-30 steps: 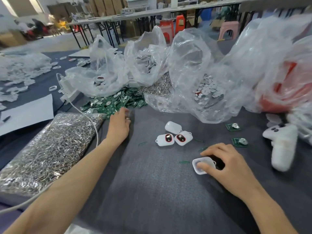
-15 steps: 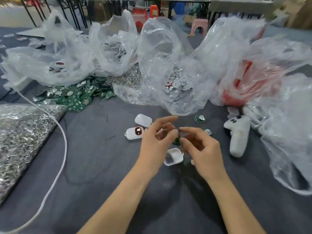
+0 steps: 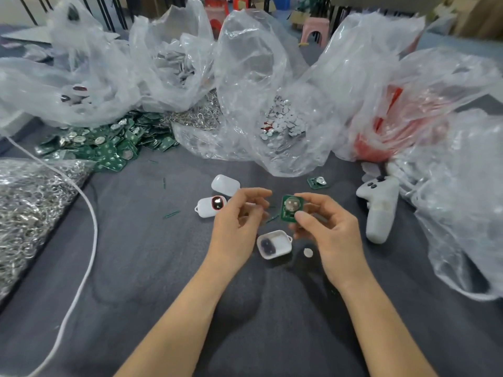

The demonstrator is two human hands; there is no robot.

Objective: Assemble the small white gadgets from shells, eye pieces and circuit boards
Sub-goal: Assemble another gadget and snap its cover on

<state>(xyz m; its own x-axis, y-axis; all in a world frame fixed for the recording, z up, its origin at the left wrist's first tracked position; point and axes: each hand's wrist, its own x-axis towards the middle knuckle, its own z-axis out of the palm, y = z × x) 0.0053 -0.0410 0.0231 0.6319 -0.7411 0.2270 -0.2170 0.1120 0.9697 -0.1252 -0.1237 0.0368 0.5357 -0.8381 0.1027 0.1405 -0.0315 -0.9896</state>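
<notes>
While a heap of spare boards (image 3: 109, 148) waits far left, one finished-looking gadget (image 3: 209, 207) lies beside the left hand (image 3: 239, 219), loosely curled, seemingly empty; the open shell (image 3: 274, 244) sits below, and the right hand (image 3: 326, 229) pinches a circuit board (image 3: 291, 208), not seated yet

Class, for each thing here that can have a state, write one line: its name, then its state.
right hand: pinches the circuit board, held up.
left hand: fingers curled, contents unclear.
open shell: open side up, eye piece inside, nothing else fitted.
gadget with eye: lying eye up, untouched.
white tool: lying unheld.
</notes>
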